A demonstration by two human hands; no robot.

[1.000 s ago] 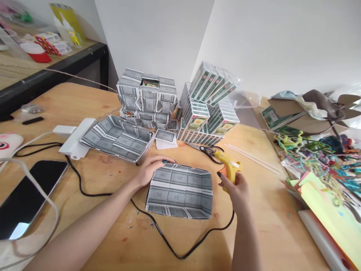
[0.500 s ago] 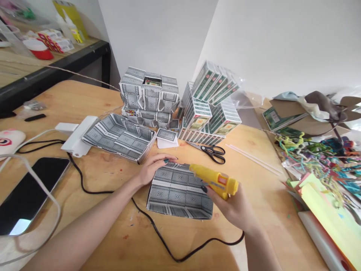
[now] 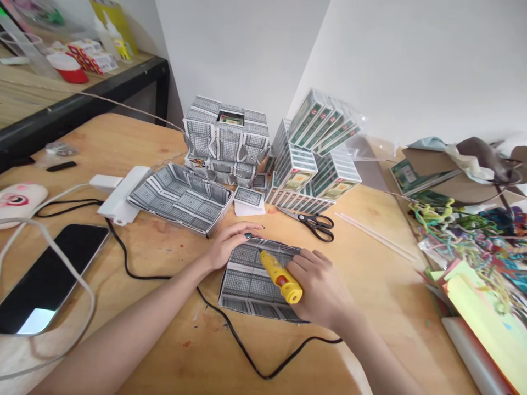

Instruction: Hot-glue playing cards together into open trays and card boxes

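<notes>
Tray (image 3: pixel 242 281), lined with grey-patterned cards, sits on the wooden table (image 3: pixel 370 310) directly before the person, its interior in view; left hand (image 3: pixel 225 247) rests at its far left corner, thumb by the rim, other fingers extended along the far edge; whether that hand pinches the wall or merely presses it, I cannot tell; right hand (image 3: pixel 323 282) is clenched around a yellow glue gun (image 3: pixel 278 274), held over the tray's interior; its tip points toward the far wall, contact not determinable. A black cord (image 3: pixel 267 377) loops across the table on the near side of the tray; black-handled scissors (image 3: pixel 304 218) lie beyond the tray to the right, with two pale sticks (image 3: pixel 374 236) farther right; past the left hand lies a larger tray (image 3: pixel 181 204) in similar card pattern; beside it, loose cards (image 3: pixel 249 197); behind these, a card-covered block (image 3: pixel 227 138) and stacked card boxes (image 3: pixel 294 178); at far left, a white power strip (image 3: pixel 124 196) and a dark-screened phone (image 3: pixel 55 277); at far right, tangled yarn (image 3: pixel 473 227).
</notes>
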